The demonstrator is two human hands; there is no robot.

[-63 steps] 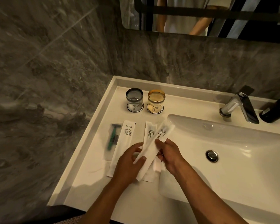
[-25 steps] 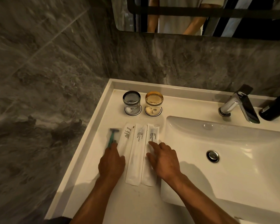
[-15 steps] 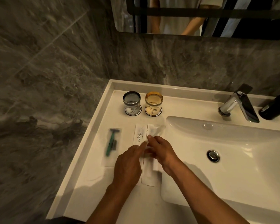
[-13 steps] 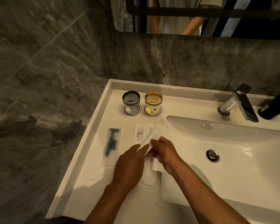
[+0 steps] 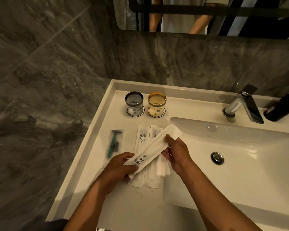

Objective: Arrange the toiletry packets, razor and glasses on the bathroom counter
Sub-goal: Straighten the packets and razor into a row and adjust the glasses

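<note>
A long white toothbrush packet point(image 5: 153, 149) printed "BRUSHING TEETH" is held diagonally above the counter. My left hand point(image 5: 118, 170) pinches its near end and my right hand point(image 5: 177, 154) grips its far part. Beneath it lie two more white packets point(image 5: 140, 139) side by side on the white counter point(image 5: 97, 160). A green razor point(image 5: 113, 145) in a clear wrapper lies to their left. At the back stand two glasses on paper coasters, a grey one point(image 5: 134, 102) and an amber one point(image 5: 157, 101).
The sink basin point(image 5: 240, 155) with its drain lies right of the packets. A chrome faucet point(image 5: 242, 105) and a dark bottle point(image 5: 283, 107) stand at the back right. Grey marble walls close the left and back; a mirror hangs above.
Both hands left the flat row and picked one packet up from the right side. It now hangs turned at a slant over the other two. The razor stays at the left.
</note>
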